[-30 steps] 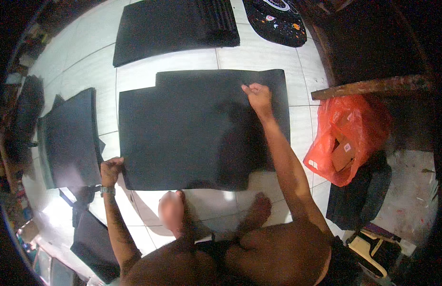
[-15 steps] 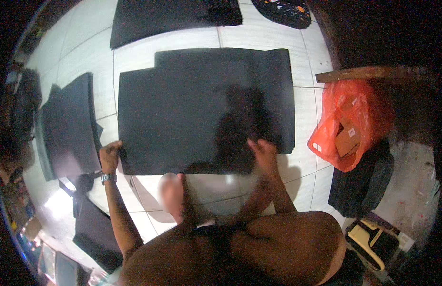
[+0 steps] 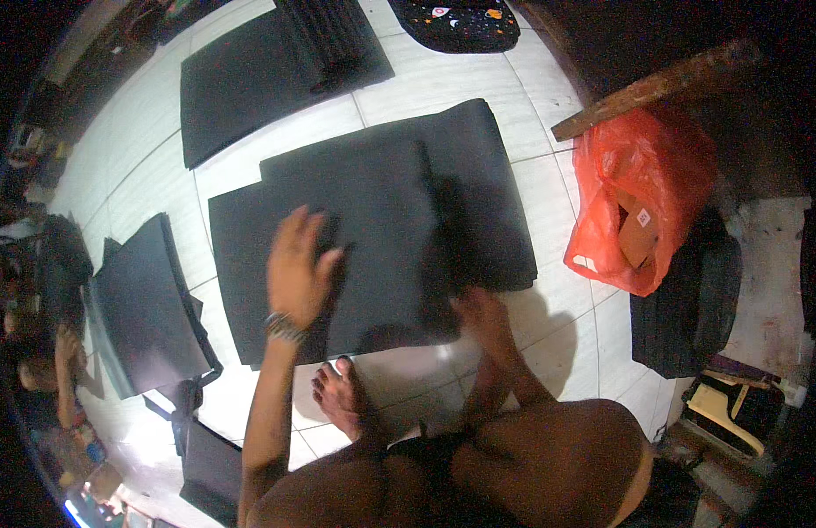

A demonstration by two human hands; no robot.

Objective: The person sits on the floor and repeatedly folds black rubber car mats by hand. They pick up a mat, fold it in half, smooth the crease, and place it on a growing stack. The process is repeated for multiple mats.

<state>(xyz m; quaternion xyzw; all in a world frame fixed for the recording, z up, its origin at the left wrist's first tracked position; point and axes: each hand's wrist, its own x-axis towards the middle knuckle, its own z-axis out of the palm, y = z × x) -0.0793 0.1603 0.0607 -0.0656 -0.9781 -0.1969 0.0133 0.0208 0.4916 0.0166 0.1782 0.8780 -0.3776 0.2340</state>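
A stack of large black sheets lies on the tiled floor in front of me, its edges slightly uneven and a step at its far left corner. My left hand, with a metal watch on the wrist, is over the left part of the stack, fingers spread and nothing held. Whether its palm touches the top sheet is unclear. By the front right edge of the stack is my right hand, its fingers loosely apart in dim light, with nothing visible in them. My shadow darkens the right part of the sheets.
More black sheets lie beyond, with dark ribbed pieces on top. Another black pile is at left. A red plastic bag with cardboard stands at right under a wooden bar. A person's arm shows far left.
My left hand has left the stack's front left corner and moved right and forward over the sheets, its fingers spreading. My right hand stays near the front edge. The view has turned.
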